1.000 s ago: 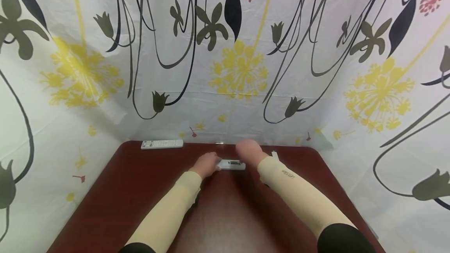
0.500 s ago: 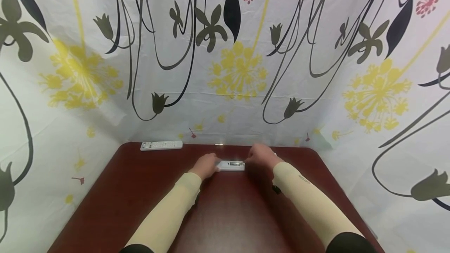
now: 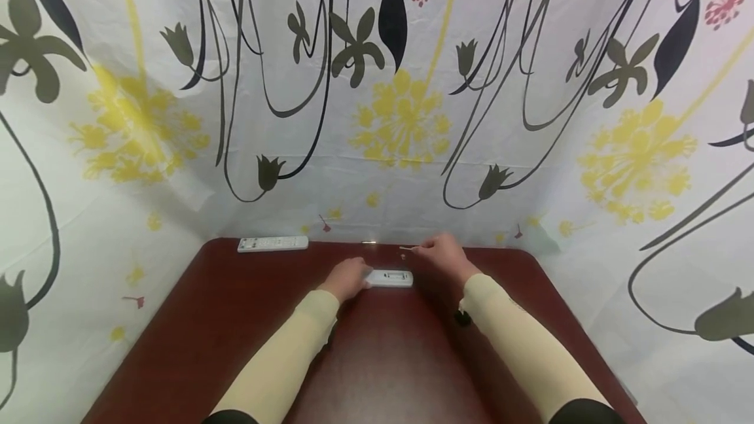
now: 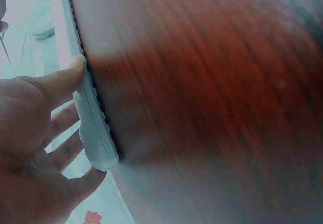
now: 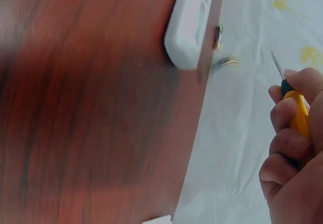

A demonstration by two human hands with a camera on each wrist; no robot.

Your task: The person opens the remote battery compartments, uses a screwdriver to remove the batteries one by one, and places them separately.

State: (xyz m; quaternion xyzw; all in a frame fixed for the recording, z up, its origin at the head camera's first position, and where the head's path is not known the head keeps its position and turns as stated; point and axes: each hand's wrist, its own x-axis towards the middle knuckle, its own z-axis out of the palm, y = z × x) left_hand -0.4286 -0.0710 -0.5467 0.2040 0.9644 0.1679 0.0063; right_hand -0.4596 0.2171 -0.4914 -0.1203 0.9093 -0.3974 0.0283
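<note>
The right hand (image 3: 444, 254) curls round a yellow screwdriver (image 5: 300, 117), the left hand (image 3: 347, 278) grips a white remote (image 3: 390, 279) buttons-down on the table (image 3: 371, 371), and near the far edge lies another remote (image 3: 273, 244), its markings too small to read.

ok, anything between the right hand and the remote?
Yes: a small blurred piece, likely a battery, shows between the screwdriver in the right hand and the remote, in both head and right wrist views. Nothing else visible there.

Left grip (image 3: 349, 278) holds white remote (image 3: 391, 279) — right grip (image 3: 442, 254) pinches thin rod (image 3: 408, 248).
</note>
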